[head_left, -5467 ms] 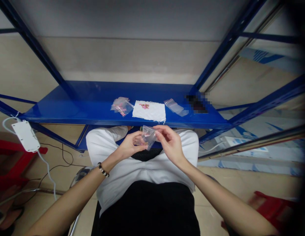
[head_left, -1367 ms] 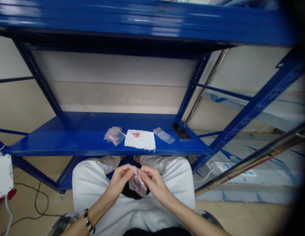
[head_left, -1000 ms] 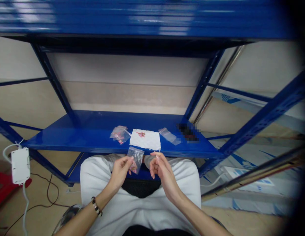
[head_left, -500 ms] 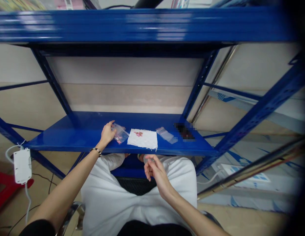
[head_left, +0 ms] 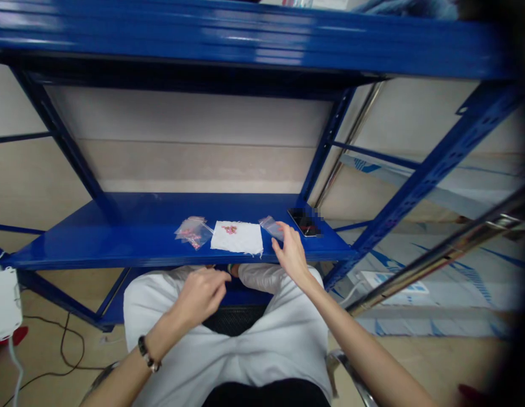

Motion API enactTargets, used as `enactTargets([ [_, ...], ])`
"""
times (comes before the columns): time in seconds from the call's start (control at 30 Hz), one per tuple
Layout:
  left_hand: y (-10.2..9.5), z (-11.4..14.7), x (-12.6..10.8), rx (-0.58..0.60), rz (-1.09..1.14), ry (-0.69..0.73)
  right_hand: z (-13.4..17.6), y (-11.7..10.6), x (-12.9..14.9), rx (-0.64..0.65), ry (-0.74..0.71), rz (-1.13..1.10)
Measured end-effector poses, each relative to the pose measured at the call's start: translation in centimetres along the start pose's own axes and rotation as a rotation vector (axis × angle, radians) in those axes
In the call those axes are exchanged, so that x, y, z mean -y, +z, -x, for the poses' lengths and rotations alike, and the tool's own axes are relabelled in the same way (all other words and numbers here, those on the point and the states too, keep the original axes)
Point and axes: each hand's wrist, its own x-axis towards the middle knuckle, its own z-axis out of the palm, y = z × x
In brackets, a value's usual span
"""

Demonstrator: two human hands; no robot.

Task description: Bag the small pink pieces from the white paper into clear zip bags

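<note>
I see the left hand (head_left: pixel 202 295) back over the lap (head_left: pixel 241 362), half-curled, contents I can't tell – right hand (head_left: pixel 291 252) now at the flat bags (head_left: pixel 268 225), fingers parted – beads (head_left: pixel 229 229) on the white sheet (head_left: pixel 239 243), filled bags (head_left: pixel 193 231) left of it, the latest apparently finished with.

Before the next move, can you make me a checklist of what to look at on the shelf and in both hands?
1. Left hand free of bags: ok as far as it shows; no bag is seen in it.
2. Right hand at the flat bags: ok; it is over their near end.
3. Firm hold on a flat bag: cannot tell; the fingers cover that spot.
4. White cloth bare: not ok; a small pile of pink pieces lies on it.
5. Filled bags on the blue shelf: ok; they lie left of the cloth.
</note>
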Motion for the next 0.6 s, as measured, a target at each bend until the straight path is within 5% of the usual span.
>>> enactTargets([
  [0.13,3.3,2.4,-0.7,0.268,-0.021,0.029,-1.7,0.0,-3.8,0.048,0.005,0.387],
  [0.33,2.0,1.3,2.9,0.129,0.138,-0.166,-3.8,-0.4,-5.0,0.036,0.107,0.287],
  [0.5,1.9,1.2,3.2,0.012,0.305,-0.263,-4.4,-1.8,-0.1,-0.293,0.002,-0.041],
  [0.6,1.9,1.1,2.3,-0.087,0.553,-0.364,-0.9,-1.3,5.2,-0.216,0.112,-0.481],
])
